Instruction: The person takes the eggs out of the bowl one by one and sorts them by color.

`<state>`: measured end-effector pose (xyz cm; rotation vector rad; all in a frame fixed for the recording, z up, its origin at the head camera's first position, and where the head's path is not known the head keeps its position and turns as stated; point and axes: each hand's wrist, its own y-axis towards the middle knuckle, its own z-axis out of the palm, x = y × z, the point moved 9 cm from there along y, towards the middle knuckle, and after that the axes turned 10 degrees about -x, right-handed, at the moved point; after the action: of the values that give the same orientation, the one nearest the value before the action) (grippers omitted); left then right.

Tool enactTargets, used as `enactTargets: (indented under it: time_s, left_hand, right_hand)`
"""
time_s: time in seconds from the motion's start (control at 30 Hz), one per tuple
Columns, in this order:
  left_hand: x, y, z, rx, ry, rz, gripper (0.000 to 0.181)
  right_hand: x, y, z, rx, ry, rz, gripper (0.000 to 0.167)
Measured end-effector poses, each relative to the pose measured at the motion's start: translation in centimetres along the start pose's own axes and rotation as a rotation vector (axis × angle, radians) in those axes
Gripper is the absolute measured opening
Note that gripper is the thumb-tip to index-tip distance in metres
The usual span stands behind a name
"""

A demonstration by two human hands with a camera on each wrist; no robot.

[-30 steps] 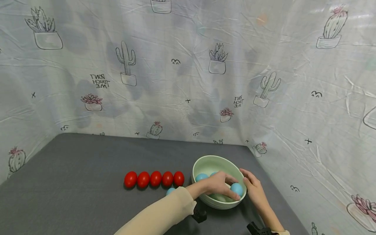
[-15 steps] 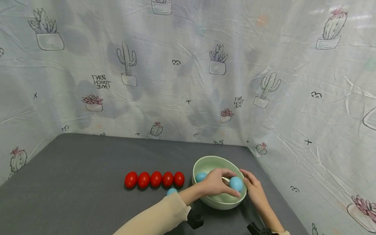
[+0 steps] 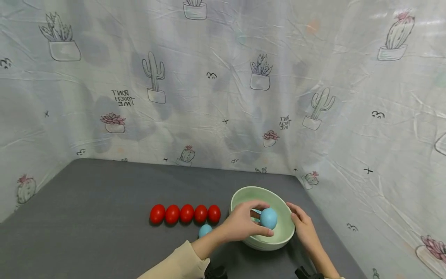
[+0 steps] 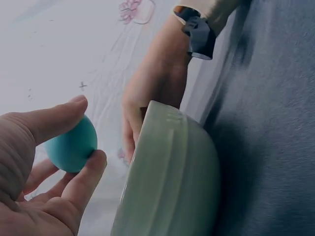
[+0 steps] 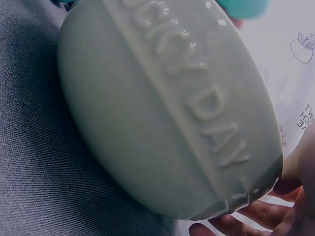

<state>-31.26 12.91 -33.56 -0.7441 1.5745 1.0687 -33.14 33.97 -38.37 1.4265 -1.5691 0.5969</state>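
A blue egg (image 3: pixel 268 218) is pinched between the thumb and fingers of my left hand (image 3: pixel 244 223), raised over the pale green bowl (image 3: pixel 283 226). In the left wrist view the egg (image 4: pixel 74 145) appears apart from the bowl's rim. My right hand (image 3: pixel 306 230) holds the bowl's right side; its thumb and fingers (image 5: pixel 266 214) curve around the wall in the right wrist view. My left hand hides part of the bowl's inside. Another blue egg (image 3: pixel 205 230) lies on the table, left of the bowl and partly behind my left wrist.
Several red eggs (image 3: pixel 186 214) stand in a row on the grey table (image 3: pixel 104 193), left of the bowl. A pale sheet (image 3: pixel 209 97) printed with cacti hangs behind and along the sides. Each wrist wears a black device (image 3: pixel 216 272).
My left hand has lifted the blue egg from the bowl's right part and carried it left, to above the bowl's middle. My right hand has stayed at the bowl's side.
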Motion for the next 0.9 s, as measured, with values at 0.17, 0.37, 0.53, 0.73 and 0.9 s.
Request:
enactTargets:
  time_s: [0.17, 0.37, 0.53, 0.73, 0.9]
  left_hand:
    - [-0.3, -2.0, -1.2, -0.029, 0.021, 0.012, 0.059]
    - [-0.7, -4.2, -3.0, -0.067, 0.101, 0.064, 0.058]
    - [-0.5, -5.5, -4.9, -0.092, 0.131, 0.049, 0.06]
    - [-0.1, -7.0, -8.1, -0.149, 0.21, 0.024, 0.061]
    - [0.7, -8.2, -10.7, -0.214, 0.294, -0.002, 0.062]
  right_hand:
    - [0.3, -0.1, -0.3, -0.017, -0.008, -0.01, 0.037]
    - [0.4, -0.2, -0.3, -0.017, 0.0, -0.007, 0.037]
    - [0.3, -0.2, -0.3, -0.021, -0.007, -0.018, 0.037]
    - [0.5, 0.0, -0.3, -0.018, -0.018, -0.033, 0.037]
    - [0.7, -0.2, -0.2, -0.017, -0.029, -0.06, 0.037]
